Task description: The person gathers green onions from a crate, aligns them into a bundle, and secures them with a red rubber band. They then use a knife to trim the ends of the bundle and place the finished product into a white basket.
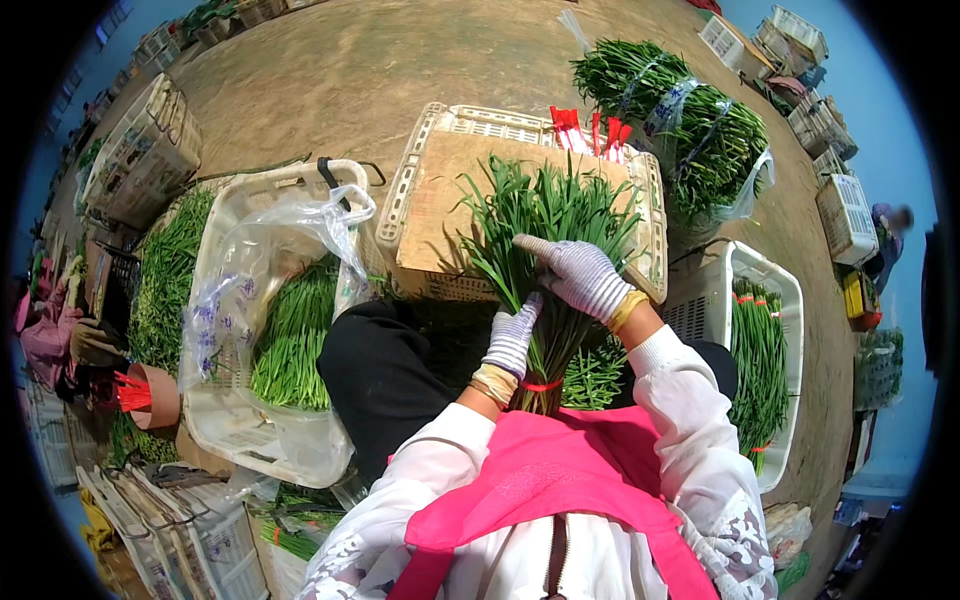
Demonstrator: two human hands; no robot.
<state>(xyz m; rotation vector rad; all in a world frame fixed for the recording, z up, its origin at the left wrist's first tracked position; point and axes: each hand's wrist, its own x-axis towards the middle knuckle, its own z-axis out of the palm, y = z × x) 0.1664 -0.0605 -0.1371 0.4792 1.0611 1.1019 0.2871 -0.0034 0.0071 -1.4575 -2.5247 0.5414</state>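
Note:
A bunch of long green leafy stalks, which look like garlic chives (551,217), stands between my hands, its leafy tops over a cardboard sheet (442,202) on an upturned white plastic crate (652,180). A red band (541,386) rings its lower stems, near my pink apron (540,480). My left hand (512,337), in a striped knit glove, is closed around the left side of the stems. My right hand (589,277), in a similar glove, lies against the bunch's right side with the forefinger extended over the leaves; its other fingertips are partly hidden. Red strips (570,131) lie at the crate's far edge.
On the left stands a white crate (202,405) with a plastic bag and loose green stalks (296,337). A white crate (795,390) of banded bunches (757,367) is at right. Large tied bundles (675,120) lie beyond. A person (889,240) is far right.

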